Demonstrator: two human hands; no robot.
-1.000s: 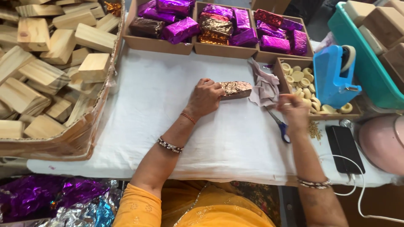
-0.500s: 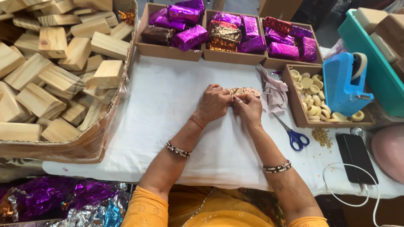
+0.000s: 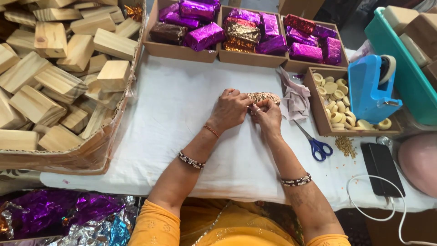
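Both hands, the left hand (image 3: 231, 109) and the right hand (image 3: 267, 115), pinch the copper foil-wrapped block (image 3: 264, 97) on the counter (image 3: 182, 109) just left of the grey cloth (image 3: 295, 98); too hard a grip could tear the foil.

Crinkled glossy copper foil block (image 3: 263, 96), matt white cloth table cover (image 3: 182, 114), rough pale wooden blocks (image 3: 59, 68)
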